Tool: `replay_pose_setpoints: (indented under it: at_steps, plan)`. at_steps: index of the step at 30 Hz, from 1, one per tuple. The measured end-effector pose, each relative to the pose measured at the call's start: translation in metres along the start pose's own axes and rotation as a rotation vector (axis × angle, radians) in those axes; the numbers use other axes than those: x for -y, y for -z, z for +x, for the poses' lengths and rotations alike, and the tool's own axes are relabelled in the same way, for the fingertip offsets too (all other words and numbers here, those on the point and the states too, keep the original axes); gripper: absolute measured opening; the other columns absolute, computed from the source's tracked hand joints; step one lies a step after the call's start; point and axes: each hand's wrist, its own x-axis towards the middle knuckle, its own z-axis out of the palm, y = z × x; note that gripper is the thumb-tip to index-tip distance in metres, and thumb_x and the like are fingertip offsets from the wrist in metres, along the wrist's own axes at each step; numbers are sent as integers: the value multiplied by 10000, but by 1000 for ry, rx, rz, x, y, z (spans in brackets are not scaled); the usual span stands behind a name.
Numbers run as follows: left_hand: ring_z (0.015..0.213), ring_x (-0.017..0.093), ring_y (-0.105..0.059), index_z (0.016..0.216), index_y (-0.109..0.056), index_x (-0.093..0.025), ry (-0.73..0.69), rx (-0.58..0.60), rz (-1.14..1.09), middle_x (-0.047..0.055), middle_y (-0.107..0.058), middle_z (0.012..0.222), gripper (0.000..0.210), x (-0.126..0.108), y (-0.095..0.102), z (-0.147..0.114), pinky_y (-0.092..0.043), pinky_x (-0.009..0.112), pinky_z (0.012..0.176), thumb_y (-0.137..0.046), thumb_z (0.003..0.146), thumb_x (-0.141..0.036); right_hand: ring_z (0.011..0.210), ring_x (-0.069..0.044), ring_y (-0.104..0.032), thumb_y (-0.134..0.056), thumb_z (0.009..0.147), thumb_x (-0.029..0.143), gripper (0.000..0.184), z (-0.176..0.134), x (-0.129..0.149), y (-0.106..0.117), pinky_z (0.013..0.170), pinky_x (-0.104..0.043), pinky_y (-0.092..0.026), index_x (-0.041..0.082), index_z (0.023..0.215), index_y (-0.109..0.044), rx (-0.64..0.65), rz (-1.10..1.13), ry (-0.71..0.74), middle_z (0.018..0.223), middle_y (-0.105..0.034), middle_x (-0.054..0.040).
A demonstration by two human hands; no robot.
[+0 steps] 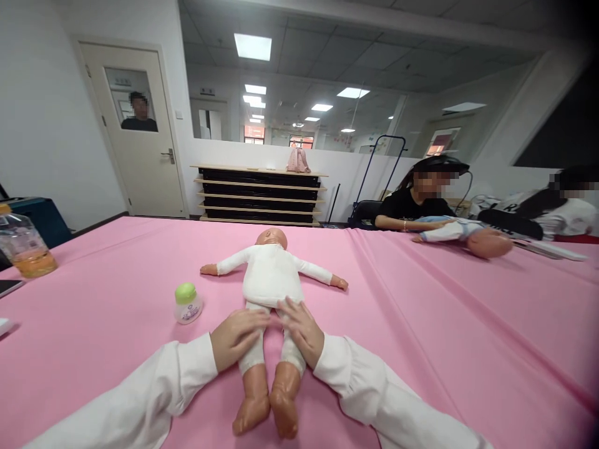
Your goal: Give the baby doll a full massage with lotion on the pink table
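A baby doll with a white cloth body lies on its back on the pink tablecloth. Its head points away from me, its arms are spread and its bare feet are near me. My left hand rests flat on the upper part of one leg, fingers stretched out. On the other leg lies my right hand, fingers apart, the tips near the hem of the body. Neither hand grips anything. Left of the doll stands a small jar with a green lid.
A bottle with orange liquid stands at the far left, close to a phone. Across the table at right, a person handles another doll; a second person sits beyond. Stacked boards stand behind the table.
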Motion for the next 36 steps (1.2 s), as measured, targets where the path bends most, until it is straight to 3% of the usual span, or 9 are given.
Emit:
replay_pose_setpoints:
  at_steps: [2,8,15,20,22,27,30,32,36]
  plan:
    - [1240,186,-399,1205,-528,-301,-12,91,10,4,-524,1264,359,-2,-4,-6,-304,424,1044,-328,907,-313,1268,-191,-363,-121,918,408,525,0,3,-1,1067,-525,-174,313,1100,-604,55,31,101,1195,-583,-9]
    - [1273,206,-352,1232,-503,-287,232,31,104,23,-420,1353,382,5,-14,-9,-301,499,1026,-281,921,-316,1093,-185,-535,-161,917,401,535,2,-1,-3,971,-436,-375,230,969,-665,-96,33,-83,1121,-625,-64]
    - [1203,191,-444,1089,-609,-264,4,26,67,24,-598,1168,342,-19,-11,-19,-297,456,1038,-330,891,-245,1166,-207,-459,-256,886,348,403,-11,29,9,1037,-477,-231,295,1054,-619,37,-37,166,1047,-656,-10]
    - [936,128,-604,1053,-584,-220,-288,-38,-61,21,-669,1000,320,-36,-3,-23,-462,277,863,-328,861,-204,883,-143,-607,-205,888,314,439,-10,51,20,886,-333,-411,200,1064,-590,74,203,439,927,-681,-57]
    - [906,128,-608,1069,-568,-216,-315,-72,-79,28,-665,996,321,-36,-2,-23,-483,259,799,-322,863,-209,848,-141,-613,-176,890,316,466,-9,53,20,813,-308,-450,173,1046,-591,11,296,443,911,-676,-81]
    - [1166,198,-473,1169,-549,-220,10,-164,100,61,-575,1193,369,-16,-15,-18,-400,402,969,-307,897,-278,1009,-189,-559,-144,911,365,515,-3,30,6,874,-389,-422,219,998,-630,-204,85,79,990,-666,-64]
    - [1248,211,-386,1286,-448,-230,216,-147,203,60,-480,1305,418,-4,-25,-15,-370,445,997,-325,901,-336,1066,-211,-524,-201,909,402,484,-2,16,-2,912,-434,-385,255,936,-661,-212,-37,-134,1063,-645,-51]
    - [1265,208,-361,1298,-429,-250,239,-98,211,50,-441,1339,417,-4,-27,-16,-335,469,1016,-316,904,-332,1119,-228,-485,-240,896,428,452,-3,14,-3,949,-465,-340,263,951,-657,-165,-46,-101,1107,-623,-51]
    - [1230,201,-407,1129,-581,-264,90,-23,134,29,-553,1229,343,-19,-22,-18,-268,489,1046,-332,893,-259,1032,-197,-534,-265,880,373,385,-7,27,5,1035,-482,-210,259,997,-614,-18,24,171,949,-668,-28]
